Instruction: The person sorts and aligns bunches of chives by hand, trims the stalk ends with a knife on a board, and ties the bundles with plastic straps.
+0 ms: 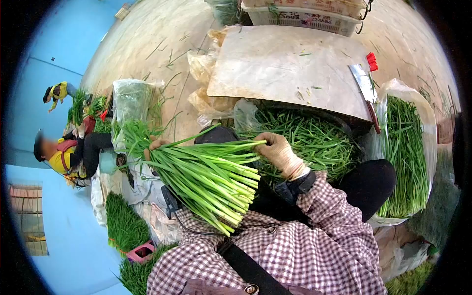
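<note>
A thick bunch of garlic chives [206, 172] fans out in front of my chest, white-green stem ends pointing right and down. My left hand [156, 146] is wrapped round its leafy part and is mostly hidden by the leaves. My right hand [278, 156], in a pale glove, pinches the tip of one chive stalk [246, 144] at the bunch's upper edge. Beyond my right hand lies a heap of loose green leaves [309, 140] below the board.
A pale board [290, 64] spans the front, with a knife [365, 93] on its right edge. Chives fill a plastic-lined container [405, 157] at right. White crates [302, 19] stand behind. Two people in yellow work at left, near more chives [123, 221] and a pink basket [141, 251].
</note>
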The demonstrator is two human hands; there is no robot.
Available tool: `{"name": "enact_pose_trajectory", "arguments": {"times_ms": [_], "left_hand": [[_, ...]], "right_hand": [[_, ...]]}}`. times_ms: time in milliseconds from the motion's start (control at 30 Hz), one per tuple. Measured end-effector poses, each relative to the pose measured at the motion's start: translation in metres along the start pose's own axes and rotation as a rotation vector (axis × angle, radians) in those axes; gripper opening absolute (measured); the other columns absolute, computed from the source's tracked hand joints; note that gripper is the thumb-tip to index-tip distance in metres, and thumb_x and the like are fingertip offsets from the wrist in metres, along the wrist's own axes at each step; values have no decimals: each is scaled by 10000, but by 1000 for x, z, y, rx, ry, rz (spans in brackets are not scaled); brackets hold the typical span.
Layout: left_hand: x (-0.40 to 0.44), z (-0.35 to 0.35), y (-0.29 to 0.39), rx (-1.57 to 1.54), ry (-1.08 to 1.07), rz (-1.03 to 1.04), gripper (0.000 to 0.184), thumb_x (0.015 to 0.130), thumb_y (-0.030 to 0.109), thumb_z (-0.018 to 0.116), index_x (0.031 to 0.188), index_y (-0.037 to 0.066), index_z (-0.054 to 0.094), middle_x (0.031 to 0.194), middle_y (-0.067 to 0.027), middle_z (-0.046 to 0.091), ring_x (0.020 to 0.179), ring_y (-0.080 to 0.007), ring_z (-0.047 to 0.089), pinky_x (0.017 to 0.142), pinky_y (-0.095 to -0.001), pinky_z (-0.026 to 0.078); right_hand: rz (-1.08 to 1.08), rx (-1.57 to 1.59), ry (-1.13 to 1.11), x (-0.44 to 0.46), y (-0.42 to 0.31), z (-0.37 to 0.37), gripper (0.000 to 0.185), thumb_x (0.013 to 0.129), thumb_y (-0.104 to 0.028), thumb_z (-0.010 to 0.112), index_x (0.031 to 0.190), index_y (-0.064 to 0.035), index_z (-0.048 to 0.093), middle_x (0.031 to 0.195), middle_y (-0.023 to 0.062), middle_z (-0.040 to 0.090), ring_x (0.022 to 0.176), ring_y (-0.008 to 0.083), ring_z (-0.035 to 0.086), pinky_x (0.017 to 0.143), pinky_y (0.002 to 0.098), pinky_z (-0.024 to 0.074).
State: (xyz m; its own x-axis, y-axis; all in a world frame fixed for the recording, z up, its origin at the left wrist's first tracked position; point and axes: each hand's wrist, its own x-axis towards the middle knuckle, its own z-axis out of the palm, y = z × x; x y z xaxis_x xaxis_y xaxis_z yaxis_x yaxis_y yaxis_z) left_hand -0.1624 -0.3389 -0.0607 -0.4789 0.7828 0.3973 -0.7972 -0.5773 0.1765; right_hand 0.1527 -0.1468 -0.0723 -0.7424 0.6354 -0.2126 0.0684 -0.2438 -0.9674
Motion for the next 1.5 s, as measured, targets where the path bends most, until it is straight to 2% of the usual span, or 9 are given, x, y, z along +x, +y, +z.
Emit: {"name": "enact_pose_trajectory", "arguments": {"times_ms": [167,267,367,633,833,1000,1200,1367,1500], "left_hand": [[-4,2,1,36,63,84,554,989,361,524,1385,-4,395,1113,-55,605,926,-239,616,854,-438,519],[-6,4,7,61,67,92,556,985,351,532,1389,-5,394,1092,-44,593,929,-227,601,874,-427,503],[-5,2,10,65,76,97,558,981,341,539,1394,-5,392,1071,-34,580,931,-215,586,894,-416,487],[-3,3,10,78,84,107,566,971,315,558,1407,-5,389,1015,-5,547,938,-183,547,947,-386,443],[-2,-1,21,133,128,154,574,964,295,572,1416,-5,386,973,16,522,942,-159,518,987,-364,411],[51,68,2,239,-30,207,582,957,278,584,1424,-6,383,938,34,501,946,-139,493,1021,-345,384],[128,157,-73,87,-409,18,622,882,218,676,1420,44,417,868,73,512,879,-83,503,1028,-330,395],[147,160,-91,90,-663,-51,601,917,318,648,1420,74,426,917,27,549,961,-104,531,1035,-370,414],[126,152,-129,308,-708,37,588,930,318,630,1421,68,428,965,2,552,978,-131,540,1023,-387,426]], "right_hand": [[25,499,366,5,40,-21,202,921,-191,607,977,-7,671,779,24,641,704,130,581,676,293,500],[339,-567,58,-10,13,-73,268,903,-280,634,1055,-69,696,841,50,694,812,193,658,773,332,529],[-79,-1206,201,-32,-3,-80,353,872,-255,700,1174,-74,672,1236,125,634,1079,296,640,880,379,530],[240,260,-202,-22,-8,-12,230,945,-212,644,985,10,684,833,20,673,739,84,584,674,247,485],[65,394,12,-41,-9,-59,130,936,-131,624,888,-23,677,788,9,629,706,98,548,641,266,460],[127,-1433,-147,-47,-55,-138,575,840,-194,732,1378,-199,529,1402,76,531,1161,267,605,964,391,518],[-549,-545,-60,-37,-139,-97,732,743,-302,819,1367,-59,525,1358,175,540,1280,303,509,1079,375,409],[-627,-627,-89,-49,-164,-54,663,783,-286,770,1355,-60,524,1301,224,542,1159,398,539,976,449,435],[-605,-672,251,-42,-92,-45,202,789,-104,756,974,-44,698,859,110,699,759,274,651,709,385,524]]}}
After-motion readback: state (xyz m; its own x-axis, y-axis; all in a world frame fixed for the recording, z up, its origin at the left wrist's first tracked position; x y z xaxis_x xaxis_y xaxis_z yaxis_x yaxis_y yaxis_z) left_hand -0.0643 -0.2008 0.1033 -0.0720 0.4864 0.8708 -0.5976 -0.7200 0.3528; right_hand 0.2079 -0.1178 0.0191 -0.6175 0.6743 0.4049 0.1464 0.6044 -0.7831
